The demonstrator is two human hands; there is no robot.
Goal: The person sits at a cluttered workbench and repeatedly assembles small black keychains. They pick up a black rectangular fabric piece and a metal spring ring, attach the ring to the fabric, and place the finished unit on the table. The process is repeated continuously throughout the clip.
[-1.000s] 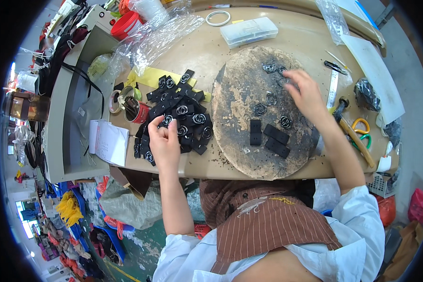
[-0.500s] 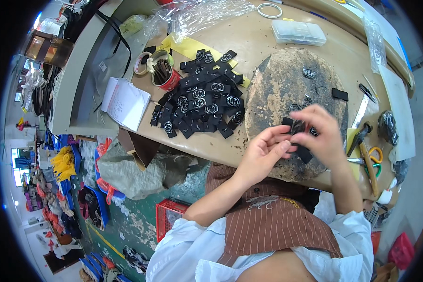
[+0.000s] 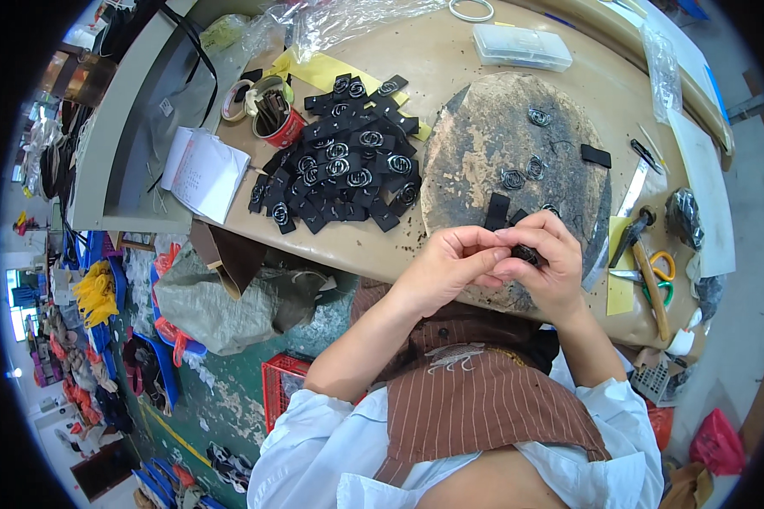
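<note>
Over the near edge of a round worn board point(image 3: 458, 161), both hands come together on a small dark strap piece point(image 3: 526, 254). My right hand point(image 3: 552, 263) pinches it between thumb and fingers, covering most of it. My left hand point(image 3: 450, 267) is closed too, its fingertips meeting the right ones at the piece's side. Just beyond the fingers lie black strap pieces point(image 3: 497, 210). Loose silvery ring-shaped ornaments point(image 3: 513, 179) rest farther up the board, and one black strap point(image 3: 596, 156) lies at its right.
Left of the board is a heap of black straps with silvery ornaments point(image 3: 337, 167). Behind it stands a red can point(image 3: 287, 131) beside a paper pad point(image 3: 208, 176). A hammer point(image 3: 649, 284), scissors point(image 3: 660, 266) and a knife point(image 3: 645, 156) lie at right. A clear plastic box point(image 3: 522, 47) sits at the back.
My right hand has come down and in toward the left, and the fingers of both now meet around the strap piece. The whole view has shifted slightly.
</note>
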